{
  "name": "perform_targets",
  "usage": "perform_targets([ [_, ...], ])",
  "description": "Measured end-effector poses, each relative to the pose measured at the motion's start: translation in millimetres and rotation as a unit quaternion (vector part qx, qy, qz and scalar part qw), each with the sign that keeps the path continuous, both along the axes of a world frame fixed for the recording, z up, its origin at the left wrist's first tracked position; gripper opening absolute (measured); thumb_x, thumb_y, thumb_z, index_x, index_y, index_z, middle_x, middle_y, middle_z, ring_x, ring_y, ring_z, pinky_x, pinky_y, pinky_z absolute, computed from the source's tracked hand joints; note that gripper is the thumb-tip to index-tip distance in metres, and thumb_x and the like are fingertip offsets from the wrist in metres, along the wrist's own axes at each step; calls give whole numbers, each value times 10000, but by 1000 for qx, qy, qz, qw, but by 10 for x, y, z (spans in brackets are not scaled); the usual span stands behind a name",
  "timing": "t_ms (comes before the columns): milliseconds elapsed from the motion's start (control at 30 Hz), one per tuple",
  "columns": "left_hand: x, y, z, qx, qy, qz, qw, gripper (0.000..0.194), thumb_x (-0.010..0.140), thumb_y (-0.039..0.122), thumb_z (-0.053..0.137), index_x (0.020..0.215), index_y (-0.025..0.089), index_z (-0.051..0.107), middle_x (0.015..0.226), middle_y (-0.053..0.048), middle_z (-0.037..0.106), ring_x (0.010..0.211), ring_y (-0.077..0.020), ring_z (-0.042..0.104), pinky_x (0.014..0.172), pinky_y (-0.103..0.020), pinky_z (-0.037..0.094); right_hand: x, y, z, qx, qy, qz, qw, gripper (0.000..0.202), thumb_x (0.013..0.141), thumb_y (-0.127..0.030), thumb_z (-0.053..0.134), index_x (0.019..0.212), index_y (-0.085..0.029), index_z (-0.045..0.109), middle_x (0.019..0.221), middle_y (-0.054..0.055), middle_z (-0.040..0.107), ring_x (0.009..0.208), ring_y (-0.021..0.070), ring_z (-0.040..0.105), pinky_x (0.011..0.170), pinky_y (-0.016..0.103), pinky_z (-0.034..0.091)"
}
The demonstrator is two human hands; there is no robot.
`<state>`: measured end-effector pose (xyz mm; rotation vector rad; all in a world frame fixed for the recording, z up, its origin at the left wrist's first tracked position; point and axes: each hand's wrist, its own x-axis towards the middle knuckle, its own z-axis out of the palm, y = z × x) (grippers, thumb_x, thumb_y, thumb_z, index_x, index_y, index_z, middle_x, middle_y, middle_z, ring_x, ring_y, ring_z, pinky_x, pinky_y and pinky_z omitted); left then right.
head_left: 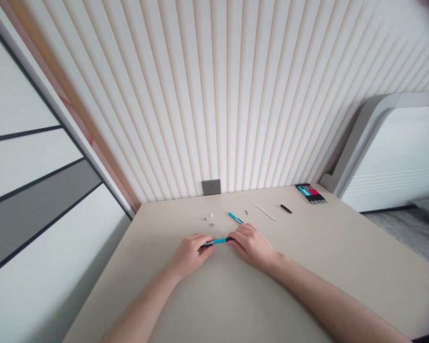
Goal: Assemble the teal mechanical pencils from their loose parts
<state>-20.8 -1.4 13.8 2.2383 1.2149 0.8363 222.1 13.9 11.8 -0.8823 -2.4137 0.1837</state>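
Note:
A blue pen (220, 241) with dark ends lies level between my two hands. My left hand (195, 250) grips its left end, fingers closed round it. Around the black right end, my right hand (249, 242) has its fingers closed. Just beyond my right hand is a second blue piece (235, 217), its near end close to the fingers. Several small parts (211, 224) lie beyond my left hand. Further right are a tiny dark part (246, 212), a thin white rod (264, 212) and a short black piece (286, 208).
A row of blue, red and black pens (311, 193) lies at the back right of the beige table (307, 252). A ribbed white wall with a dark socket (211, 187) stands behind. White panels rise at left, and a pale headboard (400, 147) is at right.

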Motion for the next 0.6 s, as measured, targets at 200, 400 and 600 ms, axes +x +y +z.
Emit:
perform_targets([
  [200, -57, 54, -22, 149, 40, 107, 982, 218, 964, 320, 447, 945, 168, 604, 789, -48, 628, 703, -155, 574, 650, -242, 428, -105, 109, -13, -17, 50, -153, 987, 309, 978, -251, 387, 1236, -186, 544, 995, 109, 675, 933, 232, 599, 841, 366, 442],
  [400, -76, 81, -9, 146, 28, 204, 968, 300, 958, 388, 415, 833, 167, 575, 697, -23, 607, 602, -139, 552, 562, -219, 372, -528, 244, -32, -50, -93, -172, 979, 209, 932, -202, 458, 979, -197, 661, 951, 97, 669, 962, 244, 583, 852, 353, 420],
  [600, -74, 75, -26, 139, 26, 205, 969, 296, 959, 391, 400, 831, 178, 559, 698, -26, 601, 627, -146, 562, 604, -220, 380, -932, 316, -29, -64, -129, -199, 969, 254, 949, -247, 435, 944, -161, 674, 1015, 130, 647, 988, 256, 566, 862, 362, 393],
])
